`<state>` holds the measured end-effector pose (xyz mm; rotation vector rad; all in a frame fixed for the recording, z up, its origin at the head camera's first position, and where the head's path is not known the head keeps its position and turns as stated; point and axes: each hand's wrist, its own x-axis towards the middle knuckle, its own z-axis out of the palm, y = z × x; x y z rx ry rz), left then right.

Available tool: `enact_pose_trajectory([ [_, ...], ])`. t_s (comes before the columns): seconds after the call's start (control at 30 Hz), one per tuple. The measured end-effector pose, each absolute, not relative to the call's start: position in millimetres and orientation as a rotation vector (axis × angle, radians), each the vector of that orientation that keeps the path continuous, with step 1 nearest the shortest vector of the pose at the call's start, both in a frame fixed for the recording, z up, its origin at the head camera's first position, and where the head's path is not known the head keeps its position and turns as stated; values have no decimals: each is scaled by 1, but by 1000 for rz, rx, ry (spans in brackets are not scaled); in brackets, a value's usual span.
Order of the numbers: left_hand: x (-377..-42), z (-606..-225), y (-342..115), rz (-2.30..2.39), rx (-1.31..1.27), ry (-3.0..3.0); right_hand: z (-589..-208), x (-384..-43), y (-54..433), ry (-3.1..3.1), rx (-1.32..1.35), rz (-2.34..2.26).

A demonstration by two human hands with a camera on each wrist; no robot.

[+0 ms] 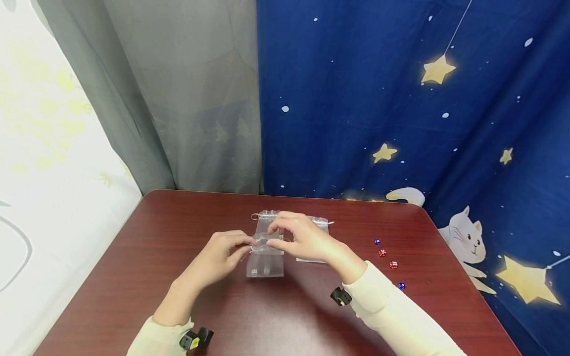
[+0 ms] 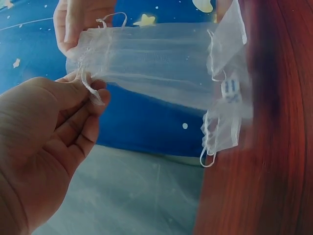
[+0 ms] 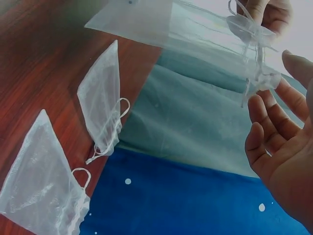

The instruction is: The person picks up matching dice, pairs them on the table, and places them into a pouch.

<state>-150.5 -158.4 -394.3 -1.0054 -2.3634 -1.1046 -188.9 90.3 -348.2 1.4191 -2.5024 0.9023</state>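
Note:
A sheer white drawstring pouch [image 2: 156, 58] is held up over the table, its gathered mouth towards the hands. My left hand [image 1: 224, 254] pinches one side of that mouth by the drawstring, as the left wrist view shows. On the other side is my right hand [image 1: 307, 237], its fingertips [image 3: 264, 100] touching the pouch's edge while the thumb stands apart. Behind the held one, two similar pouches [image 3: 100, 95] [image 3: 44, 183] lie flat on the table. Part of the right one is hidden by my right hand in the head view.
Several small shiny red and blue balls [image 1: 382, 252] lie in a loose row on the right of the dark red table [image 1: 178, 232]. Grey curtain [image 1: 200, 99] and blue star-patterned curtain [image 1: 338, 99] hang behind its far edge.

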Motion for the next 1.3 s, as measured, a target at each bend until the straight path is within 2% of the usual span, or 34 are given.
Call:
enact_pose_trajectory([
  [0.3, -151, -396, -160, -1114, -1000, -2334, -356, -188, 98, -2630, 1346, 858],
  [0.6, -153, -398, -161, -1138, -972, -2294, -363, -192, 100, -2628, 1428, 799],
  [0.83, -151, -396, -165, -1172, -836, -2319, -364, -193, 105, -2637, 1355, 713],
  [1.3, -152, -399, -170, -1151, -762, -2232, -372, -196, 114, -2326, 1237, 770],
])
